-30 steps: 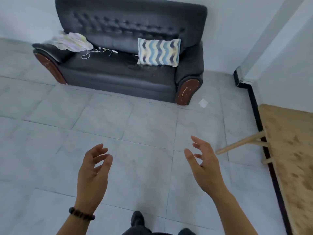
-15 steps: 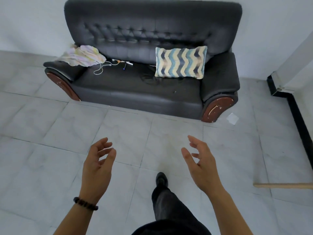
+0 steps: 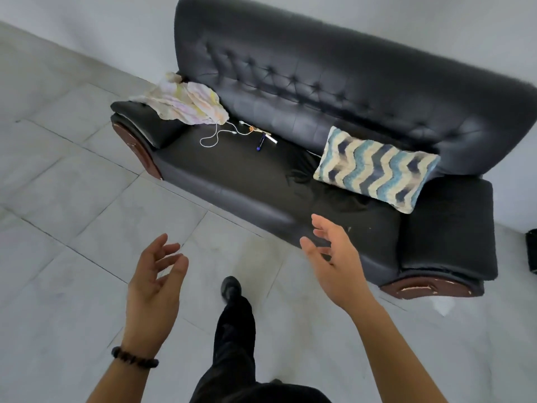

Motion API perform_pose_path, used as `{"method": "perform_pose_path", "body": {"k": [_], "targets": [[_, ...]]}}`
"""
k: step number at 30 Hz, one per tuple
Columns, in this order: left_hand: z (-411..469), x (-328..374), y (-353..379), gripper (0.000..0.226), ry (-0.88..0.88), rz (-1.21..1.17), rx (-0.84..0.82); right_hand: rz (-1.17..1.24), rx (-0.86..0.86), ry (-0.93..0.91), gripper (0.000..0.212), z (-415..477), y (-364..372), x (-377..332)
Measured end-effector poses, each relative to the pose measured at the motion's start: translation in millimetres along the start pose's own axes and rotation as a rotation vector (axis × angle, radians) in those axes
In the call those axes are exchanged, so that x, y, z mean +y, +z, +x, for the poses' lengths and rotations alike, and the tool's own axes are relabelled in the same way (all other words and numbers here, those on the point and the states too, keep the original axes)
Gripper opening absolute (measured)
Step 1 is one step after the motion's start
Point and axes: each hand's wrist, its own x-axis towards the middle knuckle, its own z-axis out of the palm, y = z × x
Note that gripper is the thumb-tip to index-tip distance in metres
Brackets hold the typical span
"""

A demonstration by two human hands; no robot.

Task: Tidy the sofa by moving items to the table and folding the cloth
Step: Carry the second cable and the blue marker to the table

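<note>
Head view. Both hands are raised in front of the person with the palms turned toward each other, and neither holds anything. The left hand (image 3: 154, 283) has its fingers loosely bent and apart, over the floor (image 3: 87, 199), and a bead bracelet (image 3: 135, 357) sits on its wrist. The right hand (image 3: 334, 266) is spread too, fingers relaxed, and shows over the front edge of the sofa (image 3: 334, 82) seat.

The cloth (image 3: 186, 103), pale and crumpled, lies well ahead of the left hand. It rests on the armrest at that end, against the backrest, with its lower edge reaching the seat. A white cable (image 3: 215, 135) comes out from under that edge and loops on the seat, ahead of the left hand and well apart from it. Further along, ahead of the gap between the hands, a pen (image 3: 260, 142) with a blue tip lies on the seat near the backrest. A small white stick (image 3: 271, 139) is just beside it; whether the two touch cannot be told. A tiny orange thing at the cable's end is too small to name.

The pillow (image 3: 374, 168), with wavy blue and cream stripes, stands ahead of the right hand and a little to its right, leaning on the backrest.

Between the hands and lower, the person's dark trouser leg and shoe (image 3: 231, 287) are on the floor. To the right of the right hand, past the near armrest's foot, a white scrap (image 3: 443, 305) lies on the floor.
</note>
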Motion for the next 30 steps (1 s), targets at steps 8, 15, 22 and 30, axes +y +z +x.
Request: {"method": "perform_pose_path", "body": {"k": [8, 15, 22, 30], "targets": [[230, 34, 51, 0.04, 0.034, 0.098, -0.124, -0.045, 0.015, 0.088, 0.049, 203, 36, -31], [412, 61, 115, 0.04, 0.074, 0.187, -0.309, 0.035, 0.13, 0.191, 0.047, 341, 63, -35], [568, 51, 191, 0.04, -0.015, 0.207, -0.374, 0.076, 0.122, 0.295, 0.048, 493, 111, -14], [731, 31, 258, 0.038, -0.076, 0.206, -0.44, 0.052, 0.067, 0.408, 0.048, 649, 164, 5]]}}
